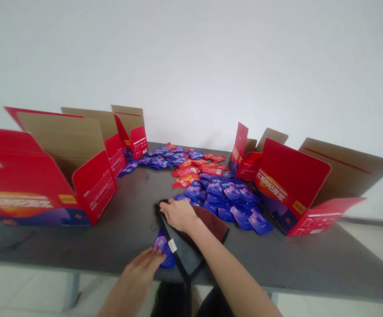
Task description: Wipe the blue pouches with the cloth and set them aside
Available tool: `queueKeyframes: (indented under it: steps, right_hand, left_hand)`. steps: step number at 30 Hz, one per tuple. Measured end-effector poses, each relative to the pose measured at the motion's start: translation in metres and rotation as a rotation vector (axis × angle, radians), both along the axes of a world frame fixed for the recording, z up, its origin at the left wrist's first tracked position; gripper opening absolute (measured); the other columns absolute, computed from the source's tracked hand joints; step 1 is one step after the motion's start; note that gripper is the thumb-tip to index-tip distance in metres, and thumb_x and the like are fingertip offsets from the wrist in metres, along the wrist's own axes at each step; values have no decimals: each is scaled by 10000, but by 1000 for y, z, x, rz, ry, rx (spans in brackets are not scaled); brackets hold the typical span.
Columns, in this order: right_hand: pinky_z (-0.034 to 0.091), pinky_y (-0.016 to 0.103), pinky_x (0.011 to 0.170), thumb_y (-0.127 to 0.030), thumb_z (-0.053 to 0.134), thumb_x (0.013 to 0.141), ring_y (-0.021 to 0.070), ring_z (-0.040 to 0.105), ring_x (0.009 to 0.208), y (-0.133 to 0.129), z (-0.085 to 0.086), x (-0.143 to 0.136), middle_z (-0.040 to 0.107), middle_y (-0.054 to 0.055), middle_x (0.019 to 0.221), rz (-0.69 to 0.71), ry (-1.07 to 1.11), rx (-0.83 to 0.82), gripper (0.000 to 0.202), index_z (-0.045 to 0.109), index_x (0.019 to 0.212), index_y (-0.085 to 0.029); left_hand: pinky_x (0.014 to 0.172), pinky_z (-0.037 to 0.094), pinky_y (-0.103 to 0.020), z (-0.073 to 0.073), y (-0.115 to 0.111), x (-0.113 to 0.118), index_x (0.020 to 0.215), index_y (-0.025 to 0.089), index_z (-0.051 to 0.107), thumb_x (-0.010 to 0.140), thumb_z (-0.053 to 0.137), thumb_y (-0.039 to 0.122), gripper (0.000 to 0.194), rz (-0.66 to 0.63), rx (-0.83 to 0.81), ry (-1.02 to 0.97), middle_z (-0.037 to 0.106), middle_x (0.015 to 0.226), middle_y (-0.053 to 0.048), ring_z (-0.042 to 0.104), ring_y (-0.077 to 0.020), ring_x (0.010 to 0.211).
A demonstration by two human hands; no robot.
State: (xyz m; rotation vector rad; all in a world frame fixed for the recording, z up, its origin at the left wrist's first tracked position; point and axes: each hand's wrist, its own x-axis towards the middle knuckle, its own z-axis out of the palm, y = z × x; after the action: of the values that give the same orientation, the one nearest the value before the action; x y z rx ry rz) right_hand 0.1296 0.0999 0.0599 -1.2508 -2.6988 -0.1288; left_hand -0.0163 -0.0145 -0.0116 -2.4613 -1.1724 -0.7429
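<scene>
Left hand (143,264), fingers stretched nearly flat, fingertips pressing on a glossy purple sachet (165,250) at the near edge of the table (310,259). No closed grasp there; just flat contact on top of the packet. Sachet itself small, flat, shiny film with a white label patch at one corner, partly tucked under the edge of a dark grey cloth bag (183,253).

Right hand (178,213) palm down on the far end of that bag, fingers curled over its rim, pinning or pinching the fabric; how tight, cannot tell. Bag soft, matte, limp, with a maroon lining or second layer (216,224) showing beside the wrist and a dark strap hanging off the table edge.

Beyond the hands, a loose spread of similar sachets: purple ones (231,200) heaped just right of the bag, red and orange ones (198,169) farther back, more purple toward the far left. All thin, crinkly, reflective.

Left, a big open cardboard carton (46,185), red printed outside, plain brown corrugated inside, flaps up. Behind it two more like it (128,136). Right, another open red carton (293,189) with flaps splayed, and a smaller one (247,158) behind.

Table top dark grey, dull, scuffed. Plain white wall behind, pale tiled floor below.
</scene>
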Motion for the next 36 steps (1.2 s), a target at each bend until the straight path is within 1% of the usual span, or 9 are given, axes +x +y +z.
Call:
queueKeyframes:
  steps: [4, 7, 9, 14, 18, 23, 27, 32, 36]
  right_hand:
    - [369, 241, 589, -342, 166, 937, 131, 570, 714, -31, 17, 9, 580, 14, 926, 63, 98, 54, 341, 487, 1000, -245]
    - [335, 228, 542, -340, 253, 920, 118, 546, 653, -60, 11, 13, 579, -1, 877, 212, 74, 10, 275, 515, 944, -260]
    - [329, 221, 535, -328, 291, 910, 114, 541, 636, -66, 0, 12, 583, -3, 853, 234, 32, -39, 248, 529, 927, -263]
    - [377, 231, 567, -349, 269, 917, 134, 580, 679, -25, -16, 0, 601, 6, 914, 136, -41, -46, 282, 537, 971, -279]
    - [395, 251, 597, -339, 256, 923, 160, 597, 717, 7, -6, -5, 610, 42, 917, 20, -30, -40, 306, 534, 997, -236]
    - [375, 241, 626, -354, 145, 942, 131, 564, 754, -27, 19, 8, 572, 17, 953, 49, 92, 17, 374, 495, 1027, -254]
    - [339, 220, 560, -343, 249, 925, 111, 538, 656, -55, 7, 11, 572, 5, 883, 229, 33, -57, 296, 533, 961, -267]
    - [380, 238, 564, -362, 244, 923, 132, 579, 677, -20, -20, 1, 588, 5, 925, 153, -57, -50, 293, 516, 1007, -296]
    - [412, 259, 595, -337, 224, 929, 154, 600, 714, 14, -17, -4, 598, 39, 946, 32, -78, -31, 313, 514, 1013, -258]
  left_hand:
    - [775, 512, -222, 3, -1, 2, 966, 186, 620, 684, 311, -41, 477, 41, -153, -15, 687, 936, -33, 644, -143, 852]
    - [783, 511, -249, 2, -4, 4, 900, 187, 633, 657, 319, -67, 471, 86, -271, 9, 692, 863, -28, 647, -155, 817]
    - [802, 506, -271, 1, -6, 5, 907, 186, 631, 645, 323, -70, 479, 93, -254, 42, 691, 862, -26, 641, -166, 832]
    - [863, 483, -279, 0, -4, 2, 1041, 166, 593, 635, 312, -55, 541, 11, -112, 93, 665, 1011, -43, 606, -168, 953]
    - [874, 477, -267, 4, 0, -1, 1029, 186, 603, 672, 307, -45, 518, -16, -139, 53, 673, 993, -25, 616, -147, 930]
    - [830, 498, -256, 7, -1, 4, 974, 169, 619, 701, 312, -40, 461, 41, -185, 19, 679, 962, -45, 626, -156, 904]
    - [783, 520, -301, 2, -4, 6, 873, 171, 634, 658, 325, -54, 439, 76, -220, 82, 684, 836, -45, 639, -183, 808]
    - [858, 484, -280, -1, -2, 4, 1022, 166, 588, 676, 308, -37, 489, -13, -75, 43, 666, 978, -48, 605, -164, 934]
    - [811, 506, -259, -2, 1, 7, 1024, 157, 589, 705, 314, -19, 456, -41, 29, 49, 678, 961, -45, 626, -159, 887]
